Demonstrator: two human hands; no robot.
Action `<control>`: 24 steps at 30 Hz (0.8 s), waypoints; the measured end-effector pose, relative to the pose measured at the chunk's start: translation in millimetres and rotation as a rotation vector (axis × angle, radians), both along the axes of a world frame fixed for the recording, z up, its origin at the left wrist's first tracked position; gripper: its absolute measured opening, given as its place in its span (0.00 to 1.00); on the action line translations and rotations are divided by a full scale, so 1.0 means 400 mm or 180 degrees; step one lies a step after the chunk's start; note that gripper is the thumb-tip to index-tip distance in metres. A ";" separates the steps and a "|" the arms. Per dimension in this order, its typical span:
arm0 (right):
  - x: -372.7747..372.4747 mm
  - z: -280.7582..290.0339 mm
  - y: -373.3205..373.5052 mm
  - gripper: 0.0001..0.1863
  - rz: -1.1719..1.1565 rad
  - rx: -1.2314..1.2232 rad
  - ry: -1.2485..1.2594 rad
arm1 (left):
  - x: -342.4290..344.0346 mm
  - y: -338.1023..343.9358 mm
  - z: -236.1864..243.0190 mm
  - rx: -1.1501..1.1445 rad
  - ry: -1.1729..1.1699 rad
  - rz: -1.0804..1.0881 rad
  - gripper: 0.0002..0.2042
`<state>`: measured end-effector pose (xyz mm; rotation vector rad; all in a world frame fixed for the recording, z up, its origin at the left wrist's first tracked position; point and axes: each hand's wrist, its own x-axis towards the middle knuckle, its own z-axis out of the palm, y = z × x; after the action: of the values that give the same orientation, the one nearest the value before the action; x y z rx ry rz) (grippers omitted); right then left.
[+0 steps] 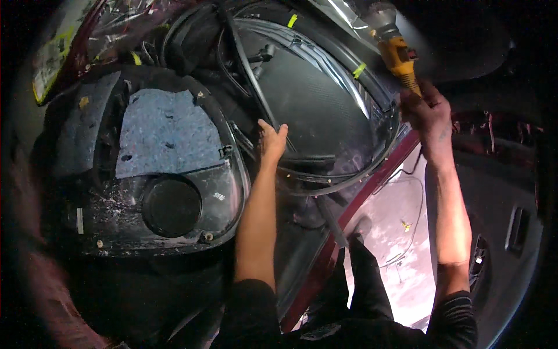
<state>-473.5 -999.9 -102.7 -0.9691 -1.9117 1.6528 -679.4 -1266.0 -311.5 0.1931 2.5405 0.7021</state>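
My left hand [272, 143] reaches forward near the middle, fingers curled at a long black strip [245, 61] that looks like a rubber seal. The strip runs from the top edge down to the hand, and its end there is partly hidden. My right hand [427, 116] is raised at the right, wrapped round the lower end of a yellow-and-black handheld tool [397, 57]. The tool has a ribbed neck and a rounded, translucent head pointing up. Beyond my left hand lies a dark textured panel [314, 96] inside a curved frame of seals.
On the left stands a black door panel [224, 200] with blue-grey felt padding [168, 131] and a round opening [172, 205]. Yellow tape pieces [360, 70] mark the frame. A dark red sill [366, 195] slants past my legs; a thin cable [419, 203] lies on the pale floor [401, 238].
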 end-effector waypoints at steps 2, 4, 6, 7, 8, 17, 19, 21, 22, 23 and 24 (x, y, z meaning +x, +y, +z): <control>-0.041 -0.003 -0.049 0.20 -0.0049 0.0015 0.0269 | 0.009 -0.010 0.002 0.0144 0.0049 0.0065 0.48; -0.077 0.024 -0.107 0.21 0.0050 -0.0268 0.0460 | 0.016 -0.030 -0.026 0.0391 0.0166 0.0154 0.48; -0.101 0.041 -0.142 0.22 0.0061 -0.0373 0.0431 | 0.011 -0.027 -0.009 0.0439 0.0091 0.0122 0.48; -0.103 0.041 -0.146 0.21 0.0076 -0.0346 0.0498 | 0.011 -0.029 -0.002 0.0455 0.0063 0.0120 0.48; -0.105 0.039 -0.148 0.20 0.0091 -0.0319 0.0563 | 0.016 -0.031 -0.003 0.0466 0.0084 0.0135 0.48; -0.128 -0.230 -0.199 0.23 0.0242 -0.0240 0.0627 | 0.030 -0.023 0.024 0.0587 0.0110 0.0325 0.45; -0.167 -0.277 -0.235 0.23 0.0349 -0.0183 0.0637 | 0.079 -0.004 0.045 0.0406 0.1354 0.0319 0.38; -0.194 -0.289 -0.275 0.19 0.0319 -0.0599 0.0959 | 0.130 0.055 0.137 0.1480 0.0765 0.0426 0.30; -0.209 -0.321 -0.292 0.16 0.0252 -0.0704 0.1095 | 0.145 0.082 0.165 0.1936 0.0289 0.0493 0.26; -0.213 -0.344 -0.303 0.14 0.0241 -0.0829 0.1236 | 0.148 0.096 0.169 0.2293 -0.0476 0.0548 0.23; -0.202 -0.366 -0.304 0.15 0.0364 -0.0597 0.1131 | 0.147 0.114 0.167 0.2584 -0.0941 0.0572 0.22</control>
<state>-554.3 -1121.4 -249.3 -0.5882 -1.6227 1.9476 -620.6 -1220.6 -244.8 0.1143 1.8842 1.6680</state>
